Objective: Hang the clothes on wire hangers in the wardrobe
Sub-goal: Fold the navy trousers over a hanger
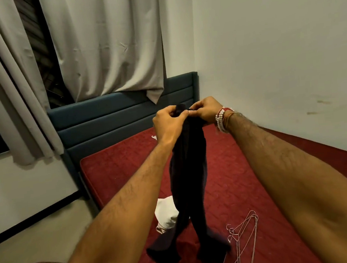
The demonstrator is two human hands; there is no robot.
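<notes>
While both hands are pinching its top edge, the long black fabric garment is hanging straight down over the red quilted mattress.

The left hand and right hand are working close together, fingers curled and thumbs pressing the cloth. The garment's long axis is running vertically, with its two lower ends trailing onto the mattress. Thin pale wire hangers are lying flat just beside those ends, below the grip and on the right arm's side, so the right hand is probably going to reach them more easily. A crumpled white cloth is lying behind the garment. No wardrobe is showing.
</notes>
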